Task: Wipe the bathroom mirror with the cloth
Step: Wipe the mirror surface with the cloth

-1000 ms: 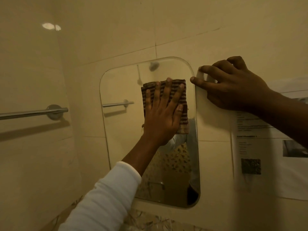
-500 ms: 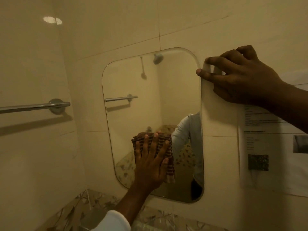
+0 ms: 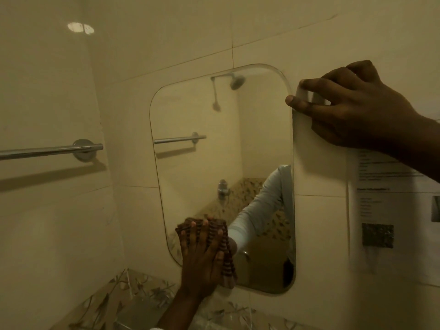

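Note:
A rounded rectangular mirror (image 3: 214,144) hangs on the cream tiled wall. My left hand (image 3: 202,256) presses a brown striped cloth (image 3: 225,258) flat against the mirror's lower left part, fingers straight and spread. My right hand (image 3: 352,108) rests on the wall just right of the mirror's upper right corner, its fingertips at the mirror's edge, fingers bent and holding nothing. The glass reflects a shower head, a rail and my white sleeve.
A chrome towel rail (image 3: 52,150) sticks out from the left wall at mid height. A printed paper sheet (image 3: 392,210) is stuck to the wall right of the mirror. Leaf-patterned tiles (image 3: 133,296) run below the mirror.
My left hand has slid the cloth down the mirror from near the top to the lower left part. My right hand has stayed at the upper right corner.

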Available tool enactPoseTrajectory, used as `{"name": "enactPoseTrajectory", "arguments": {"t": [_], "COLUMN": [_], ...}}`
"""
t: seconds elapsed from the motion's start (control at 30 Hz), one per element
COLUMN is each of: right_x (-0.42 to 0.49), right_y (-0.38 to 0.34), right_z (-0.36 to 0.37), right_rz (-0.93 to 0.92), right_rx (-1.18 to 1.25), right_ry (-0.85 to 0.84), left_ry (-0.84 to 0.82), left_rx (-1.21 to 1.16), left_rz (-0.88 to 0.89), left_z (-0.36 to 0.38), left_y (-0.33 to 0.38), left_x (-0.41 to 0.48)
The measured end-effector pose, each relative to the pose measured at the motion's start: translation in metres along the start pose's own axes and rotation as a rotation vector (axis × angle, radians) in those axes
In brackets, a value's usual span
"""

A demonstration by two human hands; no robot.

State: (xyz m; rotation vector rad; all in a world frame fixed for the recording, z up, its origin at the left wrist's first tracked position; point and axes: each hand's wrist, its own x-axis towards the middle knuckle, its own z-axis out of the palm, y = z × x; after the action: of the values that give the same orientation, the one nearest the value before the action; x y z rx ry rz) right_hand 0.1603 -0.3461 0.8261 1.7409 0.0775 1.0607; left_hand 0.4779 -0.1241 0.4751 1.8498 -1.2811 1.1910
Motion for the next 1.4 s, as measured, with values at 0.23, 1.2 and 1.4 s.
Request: {"name": "enactPoseTrajectory", "arguments": {"t": [0.23, 1.2, 1.4], "right_x": [0.001, 0.0, 0.002], "right_y": [0.001, -0.003, -0.002], "right_z": [-0.002, 0.001, -0.002], "right_rz": [-0.003, -0.028, -0.012], "right_rx": [0.0, -0.044, -0.018], "right_ry": [0.019, -0.008, -0.021], "left_ry": [0.116, 0.032, -0.001], "left_rx": [0.02, -0.074, -0.055], "left_rz": [0.054, -0.134, -0.132], "left_z": [-0.061, -0.007, -0.004], "left_y": [-0.008, -0.068, -0.065], "left_x": [0.149, -0.003, -0.013]}}
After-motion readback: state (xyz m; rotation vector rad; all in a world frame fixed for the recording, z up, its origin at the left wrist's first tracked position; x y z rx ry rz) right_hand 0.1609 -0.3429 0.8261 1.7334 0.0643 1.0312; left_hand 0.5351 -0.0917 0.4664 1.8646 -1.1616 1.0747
